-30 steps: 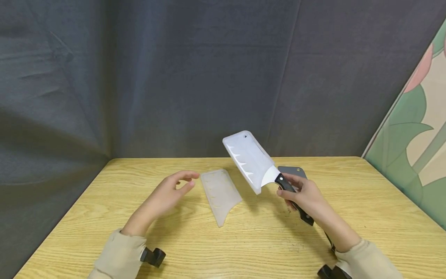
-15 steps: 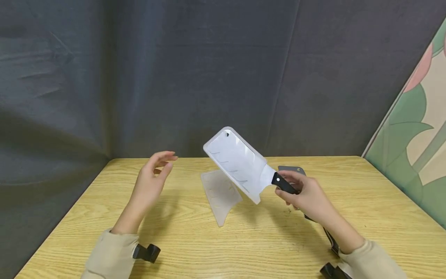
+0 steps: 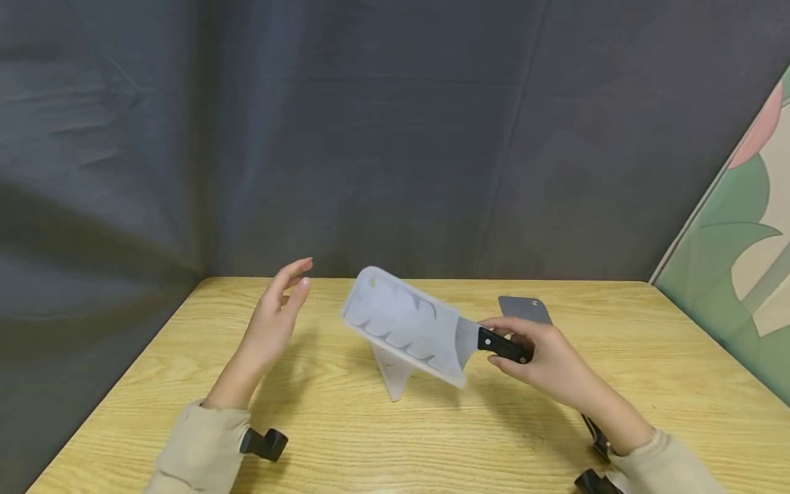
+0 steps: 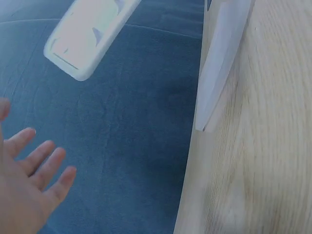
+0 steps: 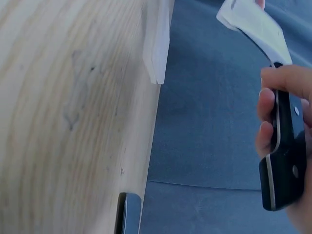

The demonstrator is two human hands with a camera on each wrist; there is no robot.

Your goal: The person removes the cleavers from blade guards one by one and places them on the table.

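Note:
My right hand grips the black handle of a cleaver, whose blade is covered by a translucent white sheath. The blade points left and is tilted over the table's middle. In the right wrist view my right hand's fingers curl round the handle, and the sheathed blade reaches away. My left hand is raised above the table, left of the blade, fingers straight and holding nothing; the left wrist view shows the left hand below the sheathed blade.
A second translucent sheath piece lies on the wooden table, mostly hidden behind the blade. A flat dark grey piece lies behind my right hand. Dark curtains close the back and left; a painted panel stands at the right.
The cleaver has swung down and left, its blade now lower and over the sheath piece on the table. My left hand lifted off the table and stays raised.

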